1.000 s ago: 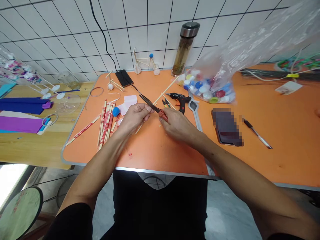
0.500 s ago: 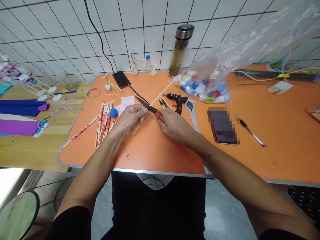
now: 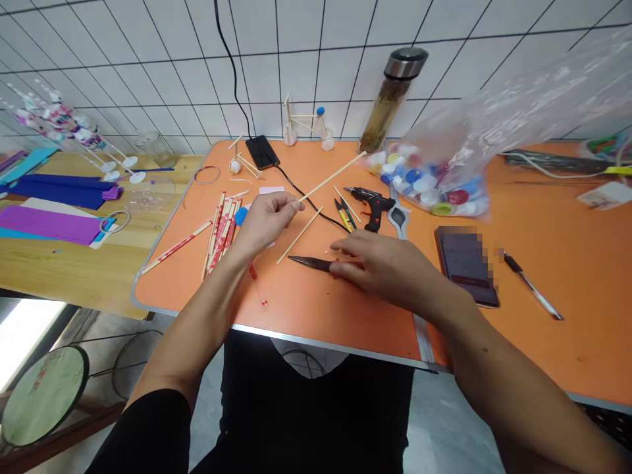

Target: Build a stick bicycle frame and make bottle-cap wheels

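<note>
The left hand (image 3: 266, 220) pinches the end of a thin pale wooden stick (image 3: 333, 176), which slants up and right above the orange tabletop (image 3: 306, 309). The right hand (image 3: 385, 266) lies low over slender black long-nosed pliers (image 3: 311, 263), its fingers against them. A second thin wooden stick (image 3: 299, 235) lies between the hands; beyond stand a black hot glue gun (image 3: 372, 207) and yellow-handled snips (image 3: 345, 214).

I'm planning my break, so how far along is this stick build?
A stick bicycle model by the wall looks finished. In hand: the left hand pinches a thin wooden stick, and the right hand rests over long-nose pliers. Left: a pile of red-printed sticks and bagged bottle caps.
</note>
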{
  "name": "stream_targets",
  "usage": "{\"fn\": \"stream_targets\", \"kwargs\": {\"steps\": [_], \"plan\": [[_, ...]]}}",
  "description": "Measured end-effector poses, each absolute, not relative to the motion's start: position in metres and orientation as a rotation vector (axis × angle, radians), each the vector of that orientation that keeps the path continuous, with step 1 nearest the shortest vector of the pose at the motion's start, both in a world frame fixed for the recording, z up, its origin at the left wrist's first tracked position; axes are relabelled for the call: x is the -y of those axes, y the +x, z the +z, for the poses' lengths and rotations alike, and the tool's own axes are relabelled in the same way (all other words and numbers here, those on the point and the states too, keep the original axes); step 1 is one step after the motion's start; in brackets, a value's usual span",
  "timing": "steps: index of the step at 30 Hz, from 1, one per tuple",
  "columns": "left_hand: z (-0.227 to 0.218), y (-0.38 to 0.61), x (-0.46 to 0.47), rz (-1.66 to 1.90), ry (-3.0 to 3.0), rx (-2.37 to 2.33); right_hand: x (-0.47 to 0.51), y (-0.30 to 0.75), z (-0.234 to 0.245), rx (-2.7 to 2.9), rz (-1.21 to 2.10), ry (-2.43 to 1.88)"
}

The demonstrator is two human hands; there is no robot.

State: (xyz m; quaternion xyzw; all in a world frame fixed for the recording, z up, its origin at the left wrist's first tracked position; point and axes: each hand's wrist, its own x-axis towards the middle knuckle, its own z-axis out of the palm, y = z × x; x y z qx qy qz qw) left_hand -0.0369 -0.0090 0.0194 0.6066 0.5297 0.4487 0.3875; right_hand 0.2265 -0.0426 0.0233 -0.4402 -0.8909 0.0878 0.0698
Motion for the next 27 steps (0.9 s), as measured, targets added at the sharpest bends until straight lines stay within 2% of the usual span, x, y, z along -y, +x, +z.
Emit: {"fn": "stream_targets", "kwargs": {"steps": [5,9,18,27], "plan": [[0.014,-0.024,0.015,0.951,1.761,-1.282,0.027,0.218,0.019,2.238,-0.326,-1.177],[0.009,-0.015,0.02,0.912,1.876,-1.246,0.014,0.217,0.005,2.295,-0.489,-1.059],[-0.001,-0.009,0.023,0.874,2.077,-1.338,0.022,0.21,0.008,2.551,-0.199,-1.322],[0.002,-0.005,0.026,0.849,2.147,-1.38,0.029,0.203,0.016,2.581,-0.092,-1.498]]}}
